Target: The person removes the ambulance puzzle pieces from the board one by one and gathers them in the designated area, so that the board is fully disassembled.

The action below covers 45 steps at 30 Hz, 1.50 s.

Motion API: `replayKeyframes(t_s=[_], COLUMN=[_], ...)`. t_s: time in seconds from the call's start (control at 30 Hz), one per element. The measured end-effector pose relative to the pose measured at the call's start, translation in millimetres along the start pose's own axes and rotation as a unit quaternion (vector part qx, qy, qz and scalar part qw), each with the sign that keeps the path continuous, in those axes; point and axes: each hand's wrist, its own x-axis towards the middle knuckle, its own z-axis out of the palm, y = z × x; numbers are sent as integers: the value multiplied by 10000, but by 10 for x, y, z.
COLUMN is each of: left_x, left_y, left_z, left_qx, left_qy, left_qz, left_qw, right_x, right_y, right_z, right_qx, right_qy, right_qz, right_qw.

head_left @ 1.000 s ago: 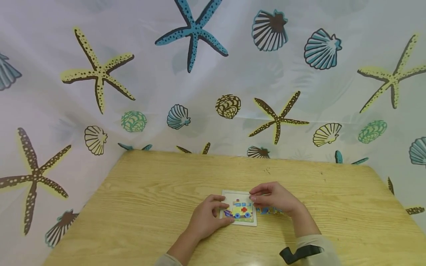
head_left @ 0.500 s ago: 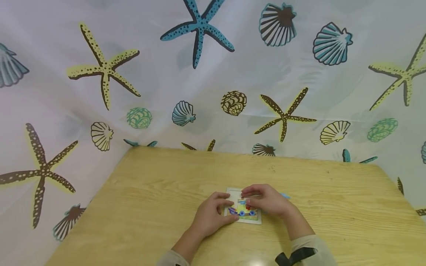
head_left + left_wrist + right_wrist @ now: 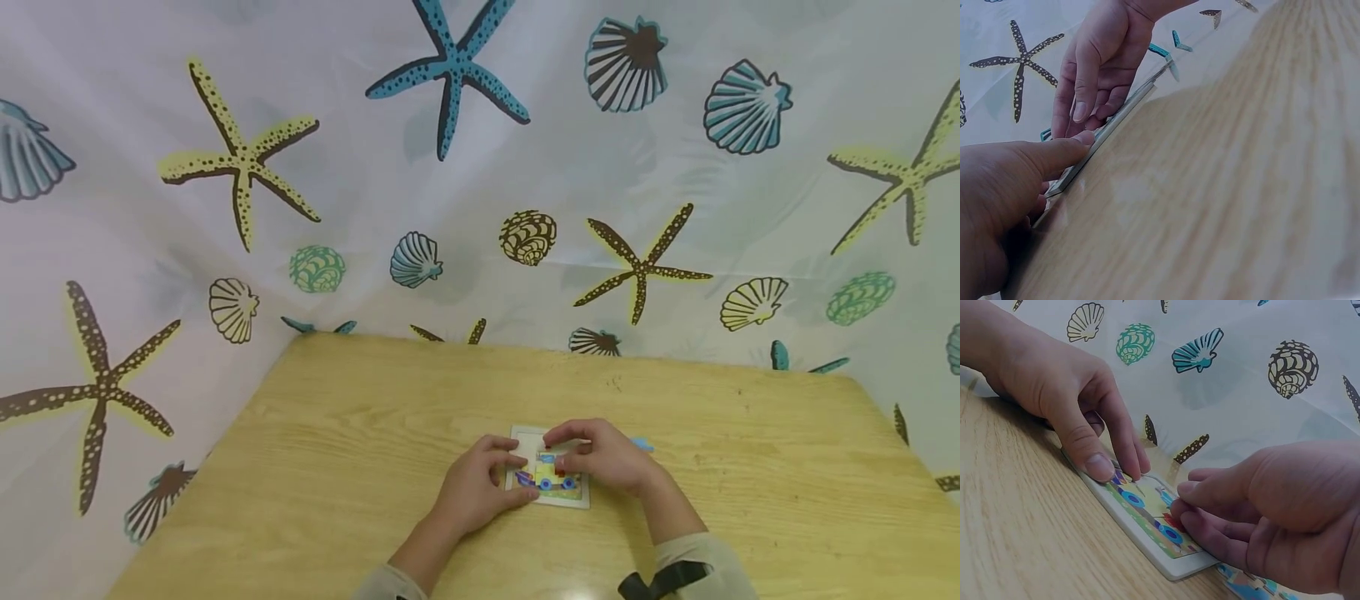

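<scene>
A small jigsaw puzzle [image 3: 553, 492] in a white frame lies on the table, its picture a yellow vehicle with blue wheels. My left hand [image 3: 476, 492] grips its left side; the thumb [image 3: 1099, 467] is on the near rim and the fingers reach the far left part. My right hand [image 3: 603, 458] is over the right side, its fingertips touching the puzzle by the red patch [image 3: 1171, 523]. Whether a piece is between those fingertips is hidden. Loose colourful puzzle pieces [image 3: 1250, 584] lie under and beside the right hand, mostly covered in the head view.
The light wood-grain table [image 3: 390, 417] extends around the puzzle. A white curtain [image 3: 337, 183] printed with starfish and shells hangs behind and along both sides. A black strap [image 3: 667, 579] is around the right sleeve.
My right hand has moved left from the puzzle's right edge onto its picture, with its fingertips over the vehicle. The left hand keeps its grip. The head view has shifted slightly.
</scene>
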Motion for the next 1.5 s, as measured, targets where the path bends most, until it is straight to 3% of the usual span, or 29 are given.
replayKeyframes(t_s=[0.13,0.33,0.5,0.8,1.0,1.5], left_x=[-29,-68,-70,-52,-38,-17], left_y=[-30,-56,-65,-82,-63,-46], left_z=[32,60,46,32,15,12], left_qx=[-40,11,-30,-99,-74,-65], left_qy=[-19,29,108,39,118,47], left_qz=[-23,32,157,145,185,123], left_qw=[10000,10000,9998,9998,9997,9999], right_x=[21,69,95,73,89,48], right_y=[61,89,41,-61,-102,-74], right_z=[53,148,180,222,220,83], right_qx=[-14,-975,-1377,-1746,-1624,-558], right_qy=[177,395,413,553,752,800], right_qz=[26,-52,-28,351,446,219], right_qw=[9998,9944,9896,9825,9828,9950])
